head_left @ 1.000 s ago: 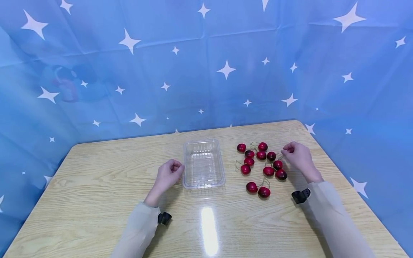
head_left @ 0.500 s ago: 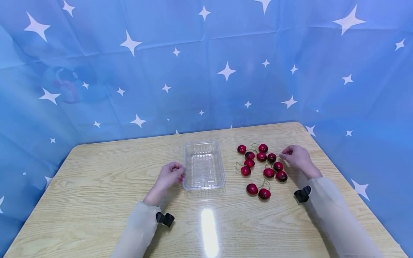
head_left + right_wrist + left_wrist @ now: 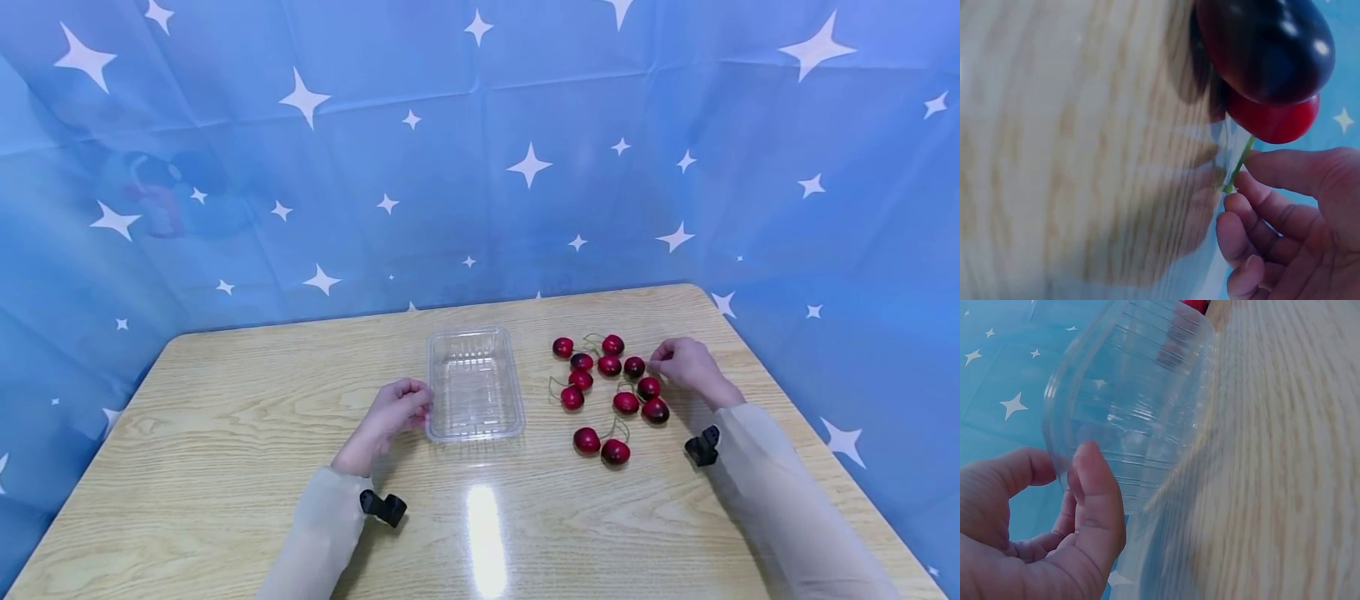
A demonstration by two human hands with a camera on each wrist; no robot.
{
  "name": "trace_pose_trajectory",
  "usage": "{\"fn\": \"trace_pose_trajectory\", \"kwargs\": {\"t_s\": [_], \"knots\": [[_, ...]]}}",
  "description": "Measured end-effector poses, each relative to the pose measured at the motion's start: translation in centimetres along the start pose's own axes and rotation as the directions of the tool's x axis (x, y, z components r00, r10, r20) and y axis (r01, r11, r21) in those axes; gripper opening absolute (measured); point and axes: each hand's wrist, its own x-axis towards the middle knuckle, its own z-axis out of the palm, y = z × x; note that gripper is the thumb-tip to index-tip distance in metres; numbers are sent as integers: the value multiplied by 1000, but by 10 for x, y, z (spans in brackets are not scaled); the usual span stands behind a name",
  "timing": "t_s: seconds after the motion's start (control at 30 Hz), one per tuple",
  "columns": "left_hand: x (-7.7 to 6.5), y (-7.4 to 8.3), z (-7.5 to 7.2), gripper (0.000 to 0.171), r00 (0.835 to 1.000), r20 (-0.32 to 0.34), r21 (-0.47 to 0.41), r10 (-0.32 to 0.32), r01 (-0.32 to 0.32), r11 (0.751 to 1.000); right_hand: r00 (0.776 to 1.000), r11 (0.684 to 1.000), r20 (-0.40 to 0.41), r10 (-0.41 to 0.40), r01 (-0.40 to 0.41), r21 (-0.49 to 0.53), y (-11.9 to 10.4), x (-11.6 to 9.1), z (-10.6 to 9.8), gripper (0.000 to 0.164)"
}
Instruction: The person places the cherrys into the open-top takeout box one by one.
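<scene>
In the head view a clear plastic container (image 3: 480, 435) stands on the table. My left hand (image 3: 392, 417) is at its left side; in the left wrist view the thumb and a finger pinch its rim (image 3: 1052, 400). Pairs of dark red cherries with green stems lie to the right, one cherry (image 3: 634, 367) closest to my right hand (image 3: 688, 363). Up close in the right wrist view, the right thumb and forefinger pinch a green stem (image 3: 1241, 159) below a red cherry (image 3: 1275, 120). A darker cherry (image 3: 1272, 44) partly covers that one.
Two cherries (image 3: 616, 452) lie nearer the front, apart from the main group. The wooden table (image 3: 225, 467) ends at a blue star-patterned cloth (image 3: 450, 167) behind. A bright light reflection lies on the table in front of the container.
My right hand has shifted slightly left and down towards the nearest cherry's stem. The left fingers have moved a little onto the container's rim. Container and cherries stay in place.
</scene>
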Motion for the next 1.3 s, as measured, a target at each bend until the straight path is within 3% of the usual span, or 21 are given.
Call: {"fn": "trace_pose_trajectory", "kwargs": {"t_s": [0.5, 0.73, 0.9, 1.3], "knots": [[5, -7, 1, 8, 1000, -8, 2, 15, -15, 1000, 999, 999, 33, 18, -17, -31, 1, 1, -1, 13], [5, -6, 2, 7, 1000, -7, -5, 6, -6, 1000, 1000, 998, 4, -15, 15, -53, 4, -1, -4, 14], [5, -5, 3, 8, 1000, -11, 0, 3, -3, 1000, 1000, 1000, 8, -6, 6, -15, 4, -1, -6, 17], [5, -4, 3, 11, 1000, -12, 24, 1, -1, 1000, 993, 985, 43, 106, -111, 134, 2, -6, -8, 20]]}}
